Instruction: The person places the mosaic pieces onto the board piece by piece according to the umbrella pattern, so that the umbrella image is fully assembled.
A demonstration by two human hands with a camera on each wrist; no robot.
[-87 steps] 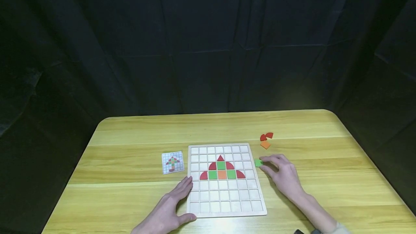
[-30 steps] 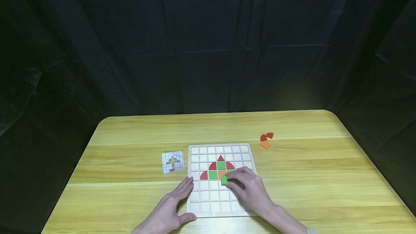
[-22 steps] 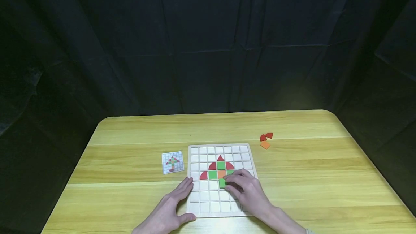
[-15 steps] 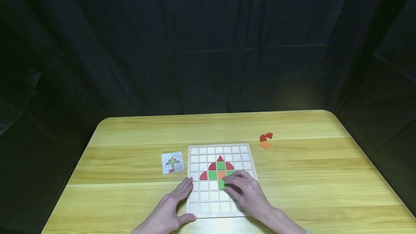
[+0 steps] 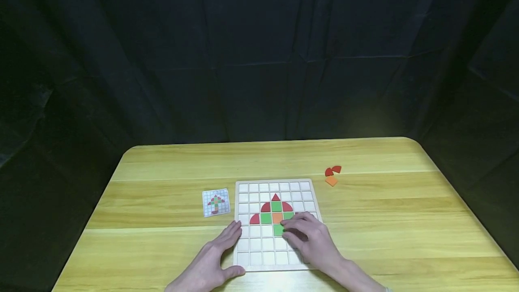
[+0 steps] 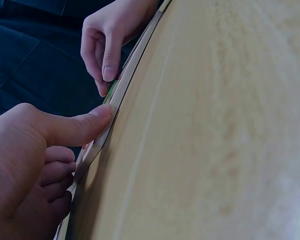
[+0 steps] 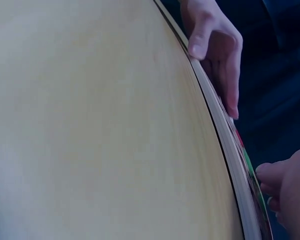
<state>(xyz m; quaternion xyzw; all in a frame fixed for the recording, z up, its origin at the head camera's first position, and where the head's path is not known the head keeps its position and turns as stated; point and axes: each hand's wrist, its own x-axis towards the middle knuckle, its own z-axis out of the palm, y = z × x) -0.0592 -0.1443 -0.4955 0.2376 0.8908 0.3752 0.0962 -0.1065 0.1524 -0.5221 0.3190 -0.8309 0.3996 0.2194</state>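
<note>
A pale gridded board (image 5: 284,268) lies on the table, with red, green and orange tiles in its cells. Thumb and index finger of my right hand (image 5: 314,240) are at the right edge of a green square tile (image 5: 278,230), pinching it. This tile lies in the cell just below the orange square tile (image 5: 277,218). In the left wrist view, the right hand's fingertips touch down near a green edge. My left hand (image 5: 211,256) rests with spread fingers against the board's left edge and lower left corner. The right hand hides part of the board's right side.
Left of the board lies a small card (image 5: 216,203) with a printed pattern of coloured shapes on a grid. Two red quarter-round tiles (image 5: 329,172) and an orange pentagon tile (image 5: 331,180) lie beyond the board's upper right corner. A dark curtain (image 5: 259,57) hangs behind the table.
My right hand took the green square tile from right of the board and moved it left, down into the cell below the orange tile. The left hand has stayed in place.
</note>
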